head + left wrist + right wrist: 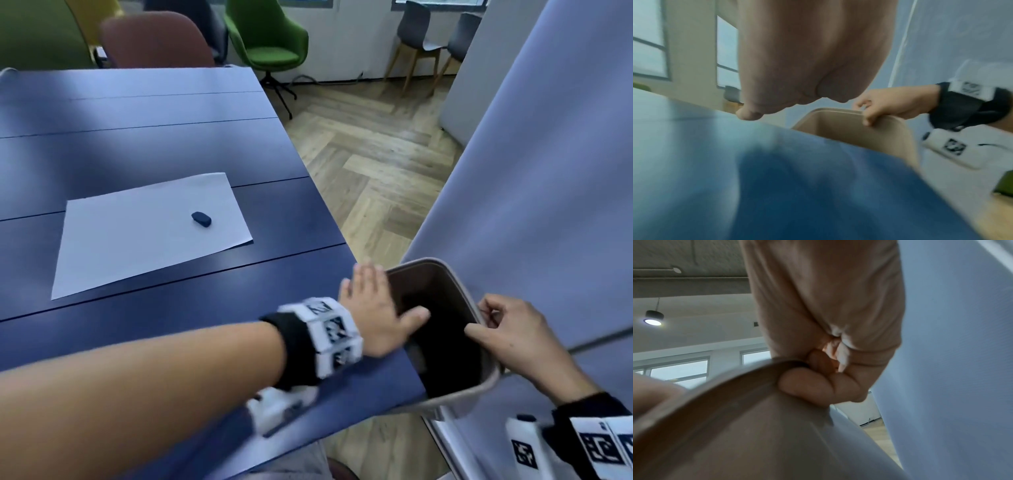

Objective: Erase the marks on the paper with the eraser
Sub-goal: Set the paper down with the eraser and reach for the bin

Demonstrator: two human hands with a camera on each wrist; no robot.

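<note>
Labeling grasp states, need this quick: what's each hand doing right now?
Left hand: open, fingers straight, flat at the table edge by the bin.
Right hand: closed, pinching the bin's rim.

A white sheet of paper [150,233] lies flat on the dark blue worktop [171,130], turned a little askew so that its right-hand edge runs at a slant and its far right corner points toward the back. Its surface looks plain; no marks can be made out at this sharpness. A small dark blue eraser [201,219], an oblong block with rounded ends, rests on the right half of the sheet, lying flat and angled across the paper, wholly within the paper's edges. Nothing touches the eraser or the paper; both sit well apart from the worktop's near right corner.
</note>
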